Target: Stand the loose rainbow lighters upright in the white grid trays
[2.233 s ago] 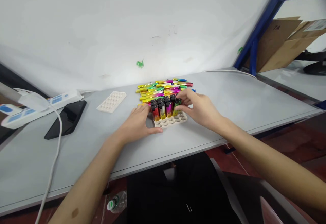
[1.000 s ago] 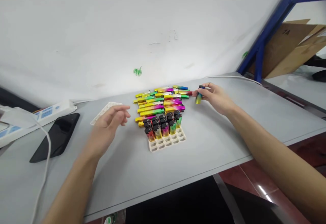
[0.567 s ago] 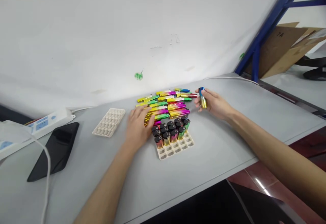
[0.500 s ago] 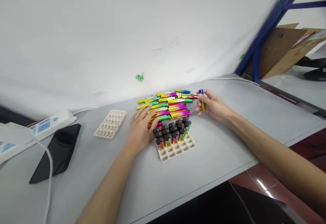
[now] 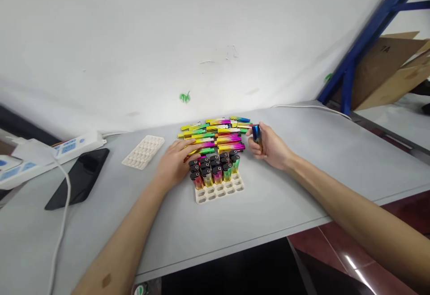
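Observation:
Several shiny lighters stand upright, black tops up, in the back rows of a white tray [image 5: 220, 190]; its front cells are bare. Behind it lies a pile of metallic lighters [image 5: 230, 139] in yellow, pink and green. My left hand [image 5: 174, 160] rests at the pile's left side, fingers spread over the nearest pieces, fingertips partly hidden. To the right of the pile, my right hand [image 5: 268, 146] grips a blue and gold lighter [image 5: 256, 133], held upright between thumb and fingers.
A second white tray [image 5: 143, 151] lies at the left, with a black phone [image 5: 79, 178], a power strip [image 5: 72, 151] and a white cable [image 5: 63, 214] beyond. The wall runs behind the table. Cardboard boxes [image 5: 386, 71] and a blue frame [image 5: 372, 31] stand at right.
My right hand has closed more tightly round the blue lighter and moved slightly left. The camera view has shifted a little. My left hand stays by the pile.

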`<state>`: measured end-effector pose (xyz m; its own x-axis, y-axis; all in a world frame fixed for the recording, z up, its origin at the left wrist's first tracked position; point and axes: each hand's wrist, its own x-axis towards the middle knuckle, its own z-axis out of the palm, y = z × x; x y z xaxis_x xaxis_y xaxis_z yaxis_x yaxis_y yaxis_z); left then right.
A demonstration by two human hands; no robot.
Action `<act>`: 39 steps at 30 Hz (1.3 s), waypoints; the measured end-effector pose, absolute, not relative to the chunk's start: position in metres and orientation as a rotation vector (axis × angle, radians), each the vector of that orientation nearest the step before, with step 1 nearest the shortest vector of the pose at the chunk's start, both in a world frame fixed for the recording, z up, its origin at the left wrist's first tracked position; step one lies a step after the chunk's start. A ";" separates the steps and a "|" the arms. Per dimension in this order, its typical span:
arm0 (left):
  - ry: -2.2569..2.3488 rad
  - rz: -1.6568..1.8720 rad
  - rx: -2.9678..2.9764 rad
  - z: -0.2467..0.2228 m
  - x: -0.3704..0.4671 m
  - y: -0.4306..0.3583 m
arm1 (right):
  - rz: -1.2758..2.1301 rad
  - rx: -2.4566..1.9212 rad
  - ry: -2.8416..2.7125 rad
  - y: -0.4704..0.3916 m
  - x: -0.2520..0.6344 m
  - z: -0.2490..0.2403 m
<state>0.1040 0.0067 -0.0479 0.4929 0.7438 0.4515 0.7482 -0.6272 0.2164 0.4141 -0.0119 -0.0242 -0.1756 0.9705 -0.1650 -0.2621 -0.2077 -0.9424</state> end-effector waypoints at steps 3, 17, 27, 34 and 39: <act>-1.299 -0.778 -2.669 -0.044 0.104 0.006 | 1.592 -1.059 -0.979 -0.013 0.413 -0.023; -1.312 -0.751 -2.719 -0.035 0.110 -0.005 | 1.488 -1.072 -0.967 -0.013 0.412 -0.022; -1.356 -0.805 -2.760 -0.040 0.106 -0.001 | 1.453 -1.051 -1.040 -0.015 0.412 -0.022; -1.443 -0.702 -2.672 -0.041 0.106 0.000 | 1.527 -0.919 -1.309 -0.031 0.420 -0.002; -1.490 -0.671 -2.643 -0.040 0.109 -0.001 | 1.428 -0.996 -1.693 -0.034 0.441 0.003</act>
